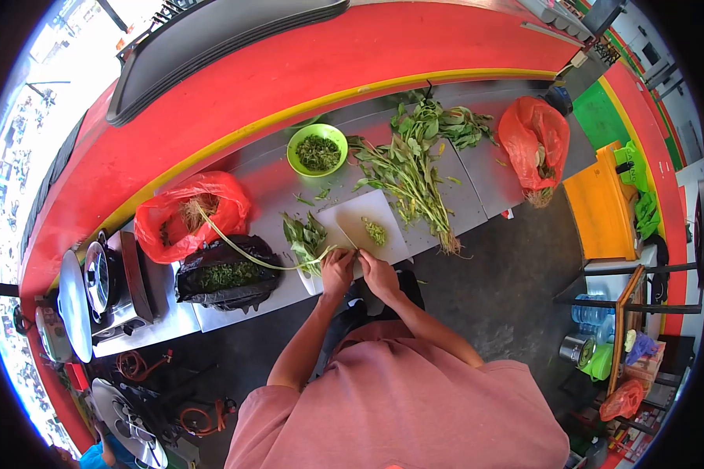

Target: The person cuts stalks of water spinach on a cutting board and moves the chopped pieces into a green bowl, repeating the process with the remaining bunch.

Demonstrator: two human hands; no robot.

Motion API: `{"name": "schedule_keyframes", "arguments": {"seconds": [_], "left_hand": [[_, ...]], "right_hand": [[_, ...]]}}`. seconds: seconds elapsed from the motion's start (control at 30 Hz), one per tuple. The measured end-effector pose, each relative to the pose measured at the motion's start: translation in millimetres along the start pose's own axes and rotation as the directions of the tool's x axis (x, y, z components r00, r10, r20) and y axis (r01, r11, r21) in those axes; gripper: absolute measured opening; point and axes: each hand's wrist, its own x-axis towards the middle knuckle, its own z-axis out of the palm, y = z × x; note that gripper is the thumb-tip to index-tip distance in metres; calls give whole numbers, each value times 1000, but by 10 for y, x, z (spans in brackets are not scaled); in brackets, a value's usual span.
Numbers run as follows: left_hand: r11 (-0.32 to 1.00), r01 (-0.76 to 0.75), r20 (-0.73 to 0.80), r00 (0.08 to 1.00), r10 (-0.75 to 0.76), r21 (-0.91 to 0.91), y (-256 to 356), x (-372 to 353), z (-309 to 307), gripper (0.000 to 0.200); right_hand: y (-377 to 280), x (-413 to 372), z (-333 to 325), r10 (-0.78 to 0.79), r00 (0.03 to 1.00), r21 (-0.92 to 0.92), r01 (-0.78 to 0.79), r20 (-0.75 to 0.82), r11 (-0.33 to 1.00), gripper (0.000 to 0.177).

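Its grip too hidden by its own fingers to tell open from closed, a right hand (378, 273) bends over the white board (389, 224) near chopped greens (374, 230), forearms angled inward, beside a left hand (337, 271) clasping a long stem (278, 267).

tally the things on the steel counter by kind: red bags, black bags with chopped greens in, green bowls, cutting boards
red bags: 2, the left bag and the right bag
black bag with chopped greens: 1
green bowl: 1
cutting board: 1
total: 5
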Motion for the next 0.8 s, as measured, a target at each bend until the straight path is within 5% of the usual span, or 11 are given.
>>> {"name": "schedule_keyframes", "arguments": {"seconds": [0.43,0.8], "left_hand": [[990,46,67,997,-38,-136,-44,69,-31,16],[997,-16,10,1000,17,-75,-16,61,-47,14]], "right_hand": [[-88,36,35,62,998,-24,-61,23,998,34],[-90,68,82,37,999,-38,-37,23,999,35]]}}
